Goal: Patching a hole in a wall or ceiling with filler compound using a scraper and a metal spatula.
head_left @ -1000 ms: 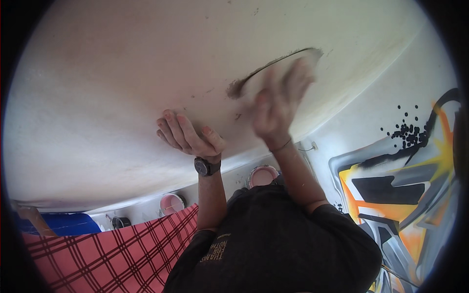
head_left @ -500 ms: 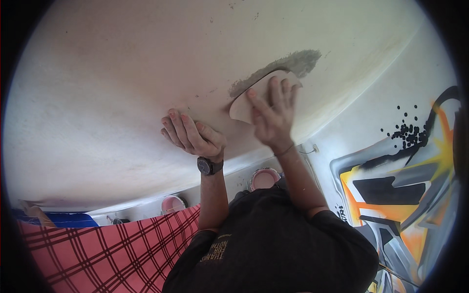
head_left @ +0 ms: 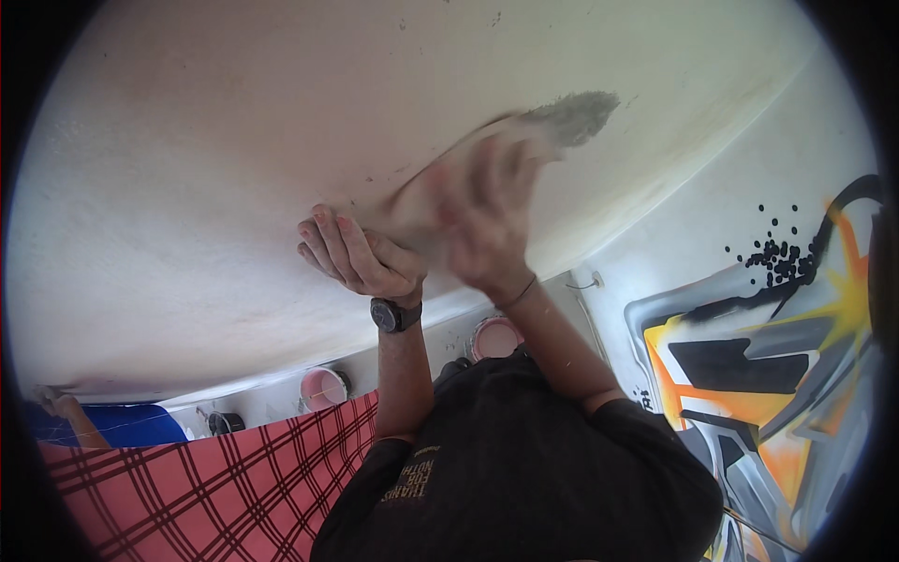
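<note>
At frame centre, blurred right hand (head_left: 482, 225) grips a sponge (head_left: 426, 201) on the ceiling (head_left: 234, 140); left hand (head_left: 361, 258), fingers curled, touches it.

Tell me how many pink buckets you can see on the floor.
2. One pink bucket sits beside the red plaid cloth; the other pink bucket shows between the two forearms, partly hidden. More may be hidden behind the person.

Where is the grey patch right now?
In the head view, the grey patch sits upper right on the pale ceiling, just beyond the blurred right hand.
</note>
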The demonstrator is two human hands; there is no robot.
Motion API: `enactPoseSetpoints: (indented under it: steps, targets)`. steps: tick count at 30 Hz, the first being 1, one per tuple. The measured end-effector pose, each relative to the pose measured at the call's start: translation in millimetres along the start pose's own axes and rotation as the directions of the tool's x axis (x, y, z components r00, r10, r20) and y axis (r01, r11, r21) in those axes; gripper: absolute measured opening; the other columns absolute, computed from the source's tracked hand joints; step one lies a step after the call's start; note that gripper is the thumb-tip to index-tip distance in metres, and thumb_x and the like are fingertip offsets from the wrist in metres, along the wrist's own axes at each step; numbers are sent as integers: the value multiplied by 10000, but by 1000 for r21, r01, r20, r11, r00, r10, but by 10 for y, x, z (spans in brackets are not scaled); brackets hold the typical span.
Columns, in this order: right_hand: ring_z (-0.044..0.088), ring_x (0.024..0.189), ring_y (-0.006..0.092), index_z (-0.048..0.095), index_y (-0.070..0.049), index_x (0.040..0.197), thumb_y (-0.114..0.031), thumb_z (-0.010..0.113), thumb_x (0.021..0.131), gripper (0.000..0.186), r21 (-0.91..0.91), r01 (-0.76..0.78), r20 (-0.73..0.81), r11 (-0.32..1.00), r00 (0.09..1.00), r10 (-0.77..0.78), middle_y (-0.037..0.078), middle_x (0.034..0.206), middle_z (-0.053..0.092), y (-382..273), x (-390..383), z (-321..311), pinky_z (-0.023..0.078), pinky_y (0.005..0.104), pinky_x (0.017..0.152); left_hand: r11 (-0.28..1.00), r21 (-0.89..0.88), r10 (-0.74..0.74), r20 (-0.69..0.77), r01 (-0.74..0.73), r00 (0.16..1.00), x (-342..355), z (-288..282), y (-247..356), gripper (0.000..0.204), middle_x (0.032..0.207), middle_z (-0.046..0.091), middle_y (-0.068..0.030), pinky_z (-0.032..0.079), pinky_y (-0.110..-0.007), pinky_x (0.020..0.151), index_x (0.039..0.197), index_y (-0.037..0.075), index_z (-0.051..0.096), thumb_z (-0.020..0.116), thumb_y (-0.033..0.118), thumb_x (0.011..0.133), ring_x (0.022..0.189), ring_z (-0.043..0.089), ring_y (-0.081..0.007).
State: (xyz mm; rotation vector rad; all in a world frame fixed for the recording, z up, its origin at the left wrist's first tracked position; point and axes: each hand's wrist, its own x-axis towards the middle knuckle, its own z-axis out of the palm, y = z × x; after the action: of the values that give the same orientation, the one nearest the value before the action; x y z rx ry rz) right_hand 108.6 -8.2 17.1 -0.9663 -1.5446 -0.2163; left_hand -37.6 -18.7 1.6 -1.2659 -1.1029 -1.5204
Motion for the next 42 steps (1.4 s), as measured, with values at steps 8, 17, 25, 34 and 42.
enactPoseSetpoints:
  steps: [8,17,25,34,42]
  targets:
    - [312,1460,423,612,-265,1379,-322,538,959,430,33,-64,-198,997,978,70,136,1558,409,46,26,77,137,641,1167,1000,-15,5,13,-5,1000,-10,32,-60,437,1426,522,-243,212,-552,1203,1384,-39,492,417,73,968,1418,389,-413]
    - [255,1480,402,544,-183,1428,-325,455,1004,457,-43,214,-28,976,976,-216,169,1568,360,121,32,-57,100,619,1189,999,-37,-11,8,11,1000,-98,43,117,410,1417,524,-254,222,-558,1199,1367,-46,497,418,89,988,1403,410,-415]
    - [255,1473,400,494,-122,1448,-277,429,1015,464,-131,127,-69,983,988,-137,181,1580,311,388,-43,-227,139,568,1193,1000,29,9,47,-11,999,-82,30,246,395,1427,511,-252,223,-544,1200,1365,-54,485,420,96,1005,1415,390,-411]
    - [295,1442,468,495,-22,1445,-256,420,1024,488,-77,616,253,784,773,-583,277,1542,355,406,-134,-217,150,523,1206,999,47,20,68,-23,997,-89,13,220,383,1429,509,-246,243,-549,1191,1354,-54,493,408,120,1024,1404,402,-409]
    - [266,1462,457,480,-39,1463,-263,462,1005,509,-140,444,220,885,885,-409,279,1555,333,358,-133,-244,192,562,1181,998,56,12,66,-16,998,-103,7,188,380,1415,525,-241,259,-555,1183,1346,-61,492,405,129,1029,1391,420,-413]
